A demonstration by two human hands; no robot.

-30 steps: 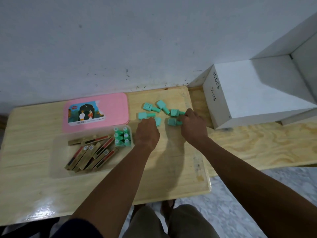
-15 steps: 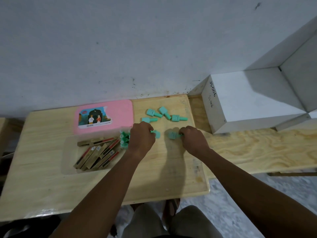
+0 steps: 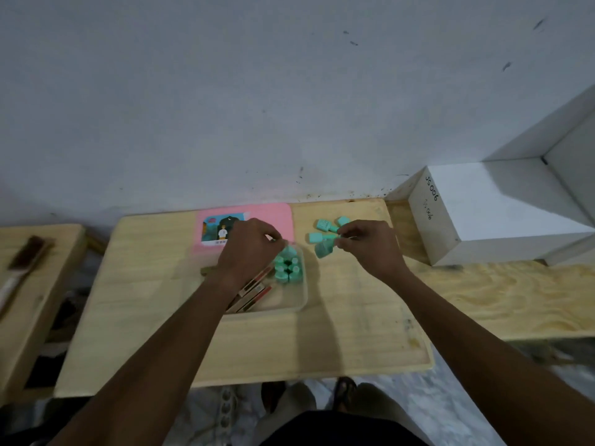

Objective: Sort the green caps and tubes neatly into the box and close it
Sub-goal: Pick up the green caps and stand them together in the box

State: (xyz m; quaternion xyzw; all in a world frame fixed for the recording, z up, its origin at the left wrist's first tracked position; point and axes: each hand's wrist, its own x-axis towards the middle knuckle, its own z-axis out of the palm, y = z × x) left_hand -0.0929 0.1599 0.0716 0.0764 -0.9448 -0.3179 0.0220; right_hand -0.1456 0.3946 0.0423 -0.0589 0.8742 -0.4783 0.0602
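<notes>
Wooden table [image 3: 322, 342]: light, set against a grey wall; carries all items below.
White carton [image 3: 502, 214]: right of the table on a plywood board, handwritten marks on its near side.
Clear plastic box [image 3: 297, 304]: open, mid-table, holding goods.
Pink lid [image 3: 277, 220]: flat on the table just behind the box, picture label on top, partly hidden by the left hand.
Left hand [image 3: 246, 252]: over the box's far edge, fingertips pinched together above the stored caps; what they hold cannot be told.
Right hand [image 3: 370, 244]: fingers pinching one green piece among the loose pile.
Tubes [image 3: 254, 292]: gold and red, lying side by side in the box.
Stored green caps [image 3: 288, 268]: upright cluster in the box's far right corner.
Loose green caps [image 3: 323, 235]: scattered on the table right of the box.
Brush [image 3: 22, 262]: on a separate bench far left.
</notes>
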